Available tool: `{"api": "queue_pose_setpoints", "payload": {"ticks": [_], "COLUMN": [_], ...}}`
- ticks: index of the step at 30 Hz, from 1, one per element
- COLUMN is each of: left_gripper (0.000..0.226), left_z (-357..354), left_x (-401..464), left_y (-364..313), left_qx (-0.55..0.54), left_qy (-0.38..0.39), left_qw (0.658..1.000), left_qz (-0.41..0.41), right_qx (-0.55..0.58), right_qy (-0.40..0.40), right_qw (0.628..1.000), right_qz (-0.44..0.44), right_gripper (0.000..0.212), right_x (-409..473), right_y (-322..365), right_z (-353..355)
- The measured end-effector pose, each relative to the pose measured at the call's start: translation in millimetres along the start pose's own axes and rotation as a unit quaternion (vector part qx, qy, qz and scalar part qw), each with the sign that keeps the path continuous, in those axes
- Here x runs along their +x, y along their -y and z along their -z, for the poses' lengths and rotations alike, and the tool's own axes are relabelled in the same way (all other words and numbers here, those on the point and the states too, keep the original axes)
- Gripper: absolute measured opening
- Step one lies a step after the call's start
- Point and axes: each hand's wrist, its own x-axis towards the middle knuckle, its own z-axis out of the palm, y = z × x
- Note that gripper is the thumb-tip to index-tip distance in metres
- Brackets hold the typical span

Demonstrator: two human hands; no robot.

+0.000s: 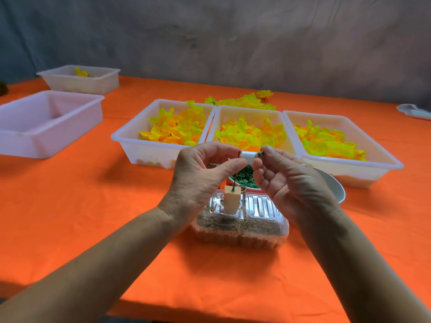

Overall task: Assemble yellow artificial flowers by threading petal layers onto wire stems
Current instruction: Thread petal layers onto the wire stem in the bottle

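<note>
Two bare hands hover over the orange counter (70, 206): left hand (200, 173) pinches a thin green wire stem (236, 176), right hand (284, 178) pinches a tiny green piece (260, 154). No petals threaded yet; yellow fabric petal layers (177, 129) wait in white plastic trays (130, 145) behind

A thin green wire stem (236, 176) stands nearly upright, its foot set in a small pale wooden block (231, 201) on a clear plastic box, at 6 o'clock from the trays. Its red-tipped top is pinched between finger and thumb. At 12 o'clock from the stem, three white trays sit side by side, each holding loose yellow and orange petal layers: left tray (130, 138), middle tray (250, 109), right tray (382, 157). Just behind the stem, a white bowl (335, 185) holds small green rings (247, 177).
</note>
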Motion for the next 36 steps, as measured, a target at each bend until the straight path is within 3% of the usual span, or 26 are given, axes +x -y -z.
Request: {"api": "queue_pose_setpoints", "payload": {"ticks": [4, 17, 23, 36], "left_gripper": [0.006, 0.007, 0.014, 0.012], "left_z": [-5, -6, -6, -7], "left_x": [4, 6, 5, 4], "left_y": [-3, -4, -6, -6], "left_qx": [-0.012, -0.041, -0.047, -0.074], "left_qy": [-0.021, -0.008, -0.009, -0.029], "left_qw": [1.000, 0.999, 0.999, 0.996], "left_qz": [-0.016, -0.012, -0.001, 0.039], "right_qx": [0.000, -0.091, -0.204, -0.302], "right_qy": [0.025, 0.047, 0.039, 0.082], "right_qw": [1.000, 0.995, 0.977, 0.938], "right_qz": [0.002, 0.017, 0.055, 0.149], "right_gripper": [0.012, 0.008, 0.007, 0.010], "right_x": [0, 0, 0, 2], "right_y": [4, 9, 10, 9], "right_z": [-6, -12, -13, -15]}}
